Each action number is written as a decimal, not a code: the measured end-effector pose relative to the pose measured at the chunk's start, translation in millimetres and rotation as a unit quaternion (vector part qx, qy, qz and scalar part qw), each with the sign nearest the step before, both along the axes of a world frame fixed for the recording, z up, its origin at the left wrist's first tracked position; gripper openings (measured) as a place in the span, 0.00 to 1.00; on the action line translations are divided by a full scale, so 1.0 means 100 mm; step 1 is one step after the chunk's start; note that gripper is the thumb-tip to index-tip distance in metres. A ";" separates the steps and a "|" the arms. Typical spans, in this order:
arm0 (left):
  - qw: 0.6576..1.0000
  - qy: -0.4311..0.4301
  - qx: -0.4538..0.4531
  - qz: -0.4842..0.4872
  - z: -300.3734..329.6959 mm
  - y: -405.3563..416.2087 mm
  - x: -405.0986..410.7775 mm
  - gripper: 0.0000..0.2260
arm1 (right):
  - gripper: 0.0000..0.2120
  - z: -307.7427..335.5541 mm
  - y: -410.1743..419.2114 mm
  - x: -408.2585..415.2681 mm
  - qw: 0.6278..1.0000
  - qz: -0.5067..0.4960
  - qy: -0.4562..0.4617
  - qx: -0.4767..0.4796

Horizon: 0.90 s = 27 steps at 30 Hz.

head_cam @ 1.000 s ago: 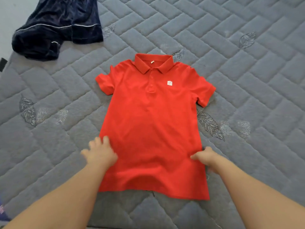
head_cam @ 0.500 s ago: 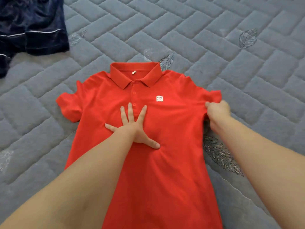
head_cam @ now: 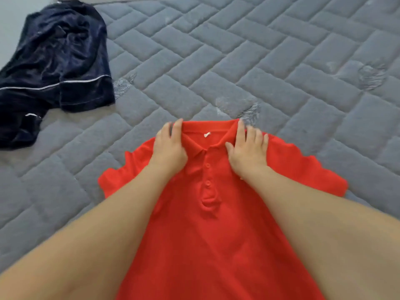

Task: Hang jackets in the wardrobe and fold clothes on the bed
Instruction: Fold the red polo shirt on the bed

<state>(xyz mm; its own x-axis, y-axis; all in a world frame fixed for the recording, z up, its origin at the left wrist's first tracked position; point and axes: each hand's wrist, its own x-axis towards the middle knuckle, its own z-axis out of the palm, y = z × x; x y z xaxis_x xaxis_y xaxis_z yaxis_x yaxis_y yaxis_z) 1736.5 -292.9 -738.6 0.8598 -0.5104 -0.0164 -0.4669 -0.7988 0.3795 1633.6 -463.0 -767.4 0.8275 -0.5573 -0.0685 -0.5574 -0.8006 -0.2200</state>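
A red polo shirt (head_cam: 216,224) lies face up and spread flat on the grey quilted bed (head_cam: 249,68), collar pointing away from me. My left hand (head_cam: 170,146) rests flat on the left shoulder beside the collar, fingers straight. My right hand (head_cam: 249,148) presses flat on the right shoulder at the other side of the collar, fingers straight. Both forearms cover much of the shirt's sides. The chest logo is hidden under my right wrist.
Crumpled dark navy shorts (head_cam: 56,70) with white piping lie at the bed's far left corner, partly over its edge. Grey quilted mattress stretches beyond and to the right of the shirt.
Both hands have moved up to the collar: the left from the chest, the right from gripping the right sleeve. The view has shifted, bringing the navy shorts back in.
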 end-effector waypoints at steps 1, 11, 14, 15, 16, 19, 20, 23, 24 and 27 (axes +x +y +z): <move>1.000 0.010 0.013 -0.011 -0.11 -0.09 0.09 0.34 | 0.35 -0.12 -0.05 0.06 0.999 0.012 -0.026 -0.031; 0.995 -0.096 -0.020 0.001 -0.51 -0.37 0.25 0.30 | 0.32 -0.31 -0.19 0.17 0.982 0.006 -0.188 0.013; 0.995 -0.097 -0.030 -0.007 -0.55 -0.36 0.19 0.21 | 0.32 -0.35 -0.19 0.15 0.977 0.006 -0.211 0.014; 0.994 -0.105 -0.040 -0.004 -0.58 -0.34 0.21 0.19 | 0.32 -0.37 -0.18 0.15 0.976 0.008 -0.218 0.007; 0.992 -0.111 -0.051 0.000 -0.60 -0.34 0.23 0.18 | 0.32 -0.40 -0.19 0.16 0.974 0.012 -0.225 0.003; 0.991 -0.108 -0.078 0.007 -0.62 -0.34 0.22 0.20 | 0.28 -0.45 -0.21 0.15 0.964 0.026 -0.264 0.008; 0.991 -0.102 -0.084 0.005 -0.62 -0.33 0.21 0.22 | 0.25 -0.45 -0.21 0.14 0.957 0.032 -0.289 0.018; 0.989 -0.084 -0.120 -0.005 -0.51 -0.32 0.20 0.19 | 0.15 -0.38 -0.17 0.09 0.937 0.041 -0.347 0.025; 0.987 -0.083 -0.137 -0.002 -0.44 -0.31 0.17 0.16 | 0.14 -0.32 -0.16 0.07 0.932 0.043 -0.357 0.031; 0.977 -0.126 -0.168 0.031 -0.33 -0.10 -0.14 0.09 | 0.10 -0.16 -0.09 -0.11 0.930 0.070 -0.351 0.082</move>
<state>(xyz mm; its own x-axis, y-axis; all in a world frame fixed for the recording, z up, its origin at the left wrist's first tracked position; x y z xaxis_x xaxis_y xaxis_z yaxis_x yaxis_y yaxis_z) 1722.7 -303.0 -772.0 0.8443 -0.3966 0.3604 -0.5341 -0.6784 0.5045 1623.1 -471.9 -783.4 0.7634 -0.4707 0.4423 -0.1229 -0.7781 -0.6160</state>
